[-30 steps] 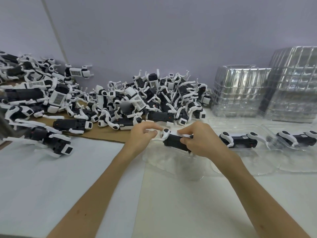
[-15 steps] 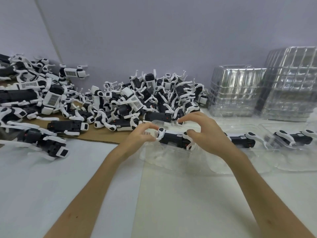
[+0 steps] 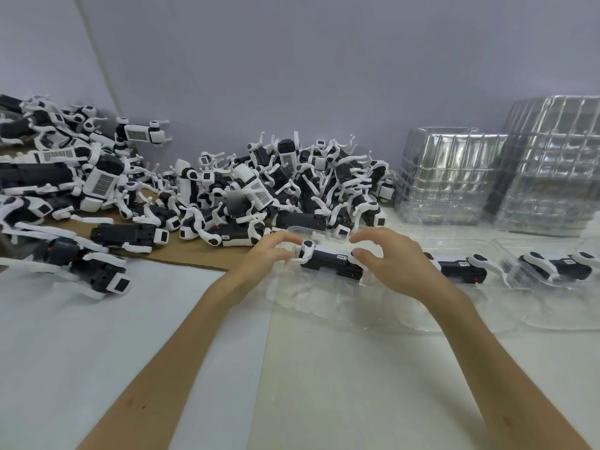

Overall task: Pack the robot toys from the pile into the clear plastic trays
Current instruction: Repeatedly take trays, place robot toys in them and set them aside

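text: none legible | robot toy [image 3: 324, 260] label: too small; pile [image 3: 259, 190] stickers: unreadable

Toy pile [image 3: 276, 190] and 2 tray stacks [image 3: 454, 177] crowd the back; near tabletop [image 3: 324, 384] lies open.

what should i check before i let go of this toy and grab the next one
1. The robot toy seated in the clear tray: cannot tell.
2. The left hand off the toy: not ok, it pinches the white leg.
3. The right hand off the toy: not ok, its thumb touches the end.
4. The toy pile has stock: ok.
5. The empty tray stacks on hand: ok.
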